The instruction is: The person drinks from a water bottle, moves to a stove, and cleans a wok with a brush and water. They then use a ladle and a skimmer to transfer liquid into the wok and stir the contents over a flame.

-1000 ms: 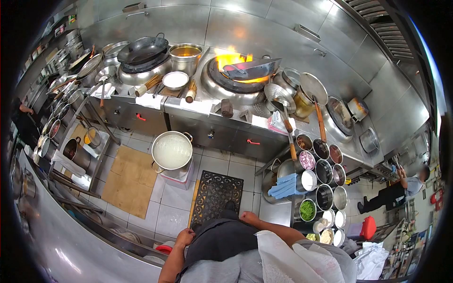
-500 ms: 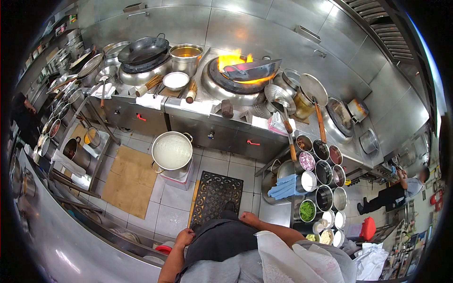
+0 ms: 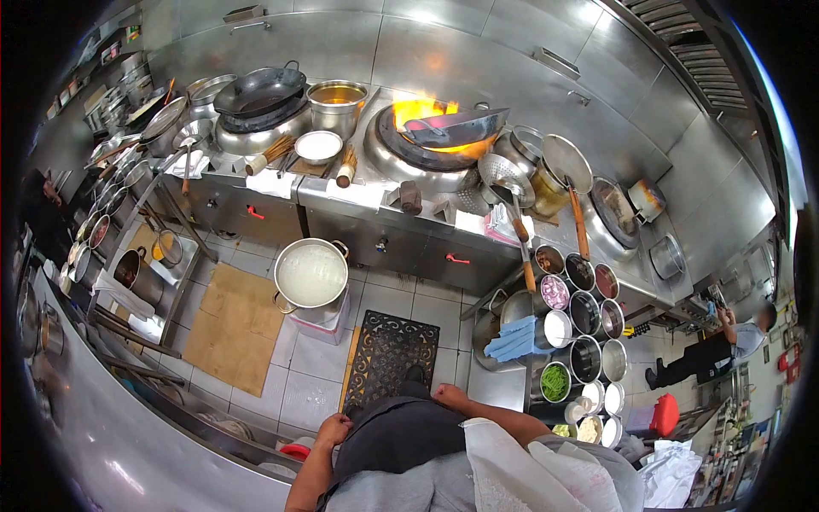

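Left hand and right hand flank the black apron, touching its sides (both curled closed; contents hidden).

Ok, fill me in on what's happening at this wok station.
A person stands on the black floor mat facing the stove line. The left hand and right hand are both fisted at the dark apron, holding no tool. The wok sits untended on its burner, flames rising behind it. A big pot of pale liquid stands beside the mat. Another person works far off to the right.
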The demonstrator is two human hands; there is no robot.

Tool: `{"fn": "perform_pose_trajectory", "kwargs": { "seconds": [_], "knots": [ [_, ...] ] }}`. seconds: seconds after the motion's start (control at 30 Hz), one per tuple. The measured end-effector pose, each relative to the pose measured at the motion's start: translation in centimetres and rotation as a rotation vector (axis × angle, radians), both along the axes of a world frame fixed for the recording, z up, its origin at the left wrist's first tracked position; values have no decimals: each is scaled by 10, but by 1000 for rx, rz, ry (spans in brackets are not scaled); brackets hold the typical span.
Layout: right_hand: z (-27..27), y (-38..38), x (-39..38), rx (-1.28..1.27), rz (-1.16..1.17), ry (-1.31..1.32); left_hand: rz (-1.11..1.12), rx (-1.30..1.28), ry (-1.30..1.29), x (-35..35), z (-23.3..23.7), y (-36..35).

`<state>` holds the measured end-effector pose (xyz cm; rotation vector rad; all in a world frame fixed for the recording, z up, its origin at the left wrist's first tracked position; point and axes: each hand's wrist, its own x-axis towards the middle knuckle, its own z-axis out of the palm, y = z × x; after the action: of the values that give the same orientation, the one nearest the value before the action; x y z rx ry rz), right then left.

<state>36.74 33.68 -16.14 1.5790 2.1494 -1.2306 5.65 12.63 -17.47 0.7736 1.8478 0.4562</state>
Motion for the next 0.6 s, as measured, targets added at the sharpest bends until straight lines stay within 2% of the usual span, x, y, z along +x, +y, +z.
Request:
{"fn": "perform_pose_trajectory", "kwargs": {
  "seconds": [0.17, 0.6],
  "knots": [
    [-13, 2, 5, -16, -10, 64, -2, -12, 8, 0, -6, 0],
    [-3, 0, 2, -7, -32, -15, -11, 1, 28, 0, -9, -1]
  ]
}}
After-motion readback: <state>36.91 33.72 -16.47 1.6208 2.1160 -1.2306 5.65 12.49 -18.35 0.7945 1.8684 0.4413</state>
